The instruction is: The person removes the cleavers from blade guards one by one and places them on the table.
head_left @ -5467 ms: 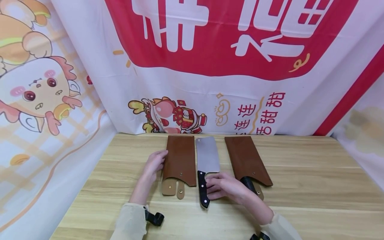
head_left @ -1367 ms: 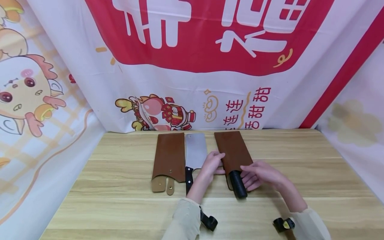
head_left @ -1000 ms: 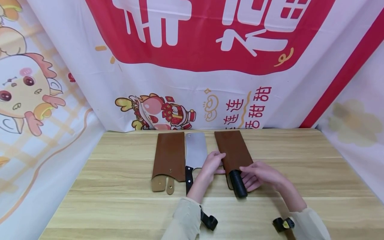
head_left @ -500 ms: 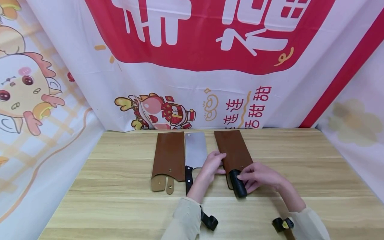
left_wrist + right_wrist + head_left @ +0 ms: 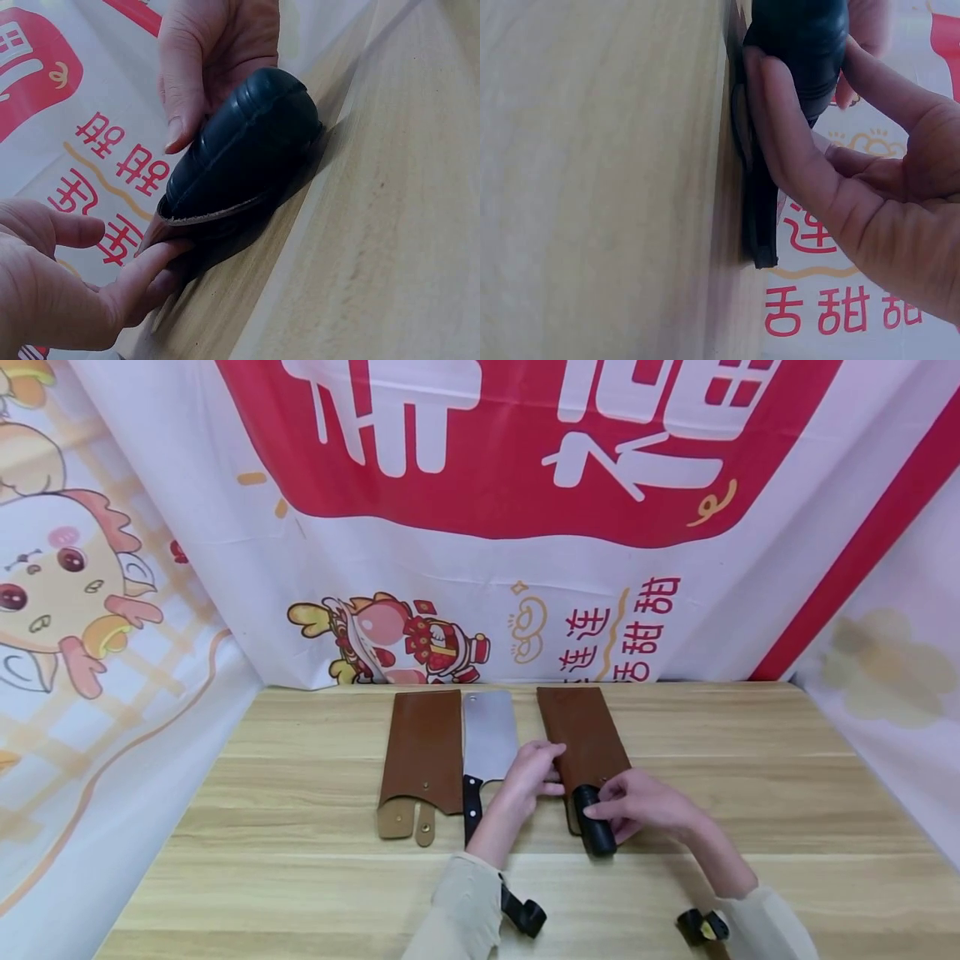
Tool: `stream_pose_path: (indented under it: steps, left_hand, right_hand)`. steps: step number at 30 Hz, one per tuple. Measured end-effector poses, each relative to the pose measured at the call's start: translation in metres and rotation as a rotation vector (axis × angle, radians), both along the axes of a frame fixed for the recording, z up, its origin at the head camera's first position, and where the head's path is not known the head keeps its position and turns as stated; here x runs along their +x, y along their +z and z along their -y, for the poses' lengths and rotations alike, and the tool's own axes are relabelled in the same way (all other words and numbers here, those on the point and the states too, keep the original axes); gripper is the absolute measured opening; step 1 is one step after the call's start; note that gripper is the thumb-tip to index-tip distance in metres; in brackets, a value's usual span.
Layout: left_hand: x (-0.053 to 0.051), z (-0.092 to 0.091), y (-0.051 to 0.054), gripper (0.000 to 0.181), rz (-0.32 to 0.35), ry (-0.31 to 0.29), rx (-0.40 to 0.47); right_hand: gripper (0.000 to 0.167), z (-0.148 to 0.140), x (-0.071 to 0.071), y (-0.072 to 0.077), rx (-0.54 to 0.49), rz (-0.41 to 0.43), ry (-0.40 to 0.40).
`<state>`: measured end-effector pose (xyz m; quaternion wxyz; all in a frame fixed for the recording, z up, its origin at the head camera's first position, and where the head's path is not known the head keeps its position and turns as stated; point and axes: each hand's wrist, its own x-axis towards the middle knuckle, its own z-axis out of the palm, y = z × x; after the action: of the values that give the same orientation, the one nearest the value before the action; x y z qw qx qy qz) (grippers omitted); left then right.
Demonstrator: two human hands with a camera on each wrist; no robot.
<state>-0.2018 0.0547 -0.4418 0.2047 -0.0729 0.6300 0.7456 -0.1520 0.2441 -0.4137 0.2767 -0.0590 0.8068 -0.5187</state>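
A brown leather sheath [image 5: 581, 718] lies flat at the right of the row. From its mouth sticks a black ribbed knife handle [image 5: 594, 822]; the blade inside is hidden. My right hand [image 5: 648, 806] pinches this handle, thumb on top and fingers along its right side. In the right wrist view those fingers [image 5: 791, 127] curl round the handle [image 5: 799, 45]. My left hand [image 5: 528, 772] touches the sheath's left edge with extended fingers. The left wrist view shows a finger [image 5: 146, 274] under the sheath mouth. Left of that hand lies a bare cleaver [image 5: 487, 735], its black handle partly covered by the forearm.
A second brown sheath [image 5: 423, 747] lies left of the cleaver, its two tan straps [image 5: 395, 818] pointing toward me. Everything lies on a wooden table [image 5: 300, 827]. A white and red printed cloth [image 5: 480, 518] hangs along the table's back edge.
Both hands have moved right, from the left sheath and the cleaver to the right sheath. Within the last second my right thumb has shifted onto the black handle. The left hand stays still.
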Motion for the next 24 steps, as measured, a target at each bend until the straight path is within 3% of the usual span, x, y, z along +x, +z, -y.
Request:
stream_pose_path:
  steps: [8,14,19,24]
  left_hand:
    - [-0.001,0.000,0.003,0.042,0.022,-0.035,0.000]
    - [-0.002,0.002,0.004,0.066,0.033,-0.068,-0.008]
    - [-0.003,0.002,0.007,0.068,0.009,-0.075,0.013]
    - [-0.006,0.005,0.012,0.064,0.030,-0.058,0.086]
  right_hand:
    - [0.037,0.009,0.005,0.005,0.123,-0.088,-0.045]
    - [0.034,0.011,0.005,0.006,0.127,-0.081,-0.091]
    - [0.025,0.014,0.008,0.009,0.097,-0.093,-0.126]
    - [0.023,0.018,0.010,0.017,0.099,-0.127,-0.145]
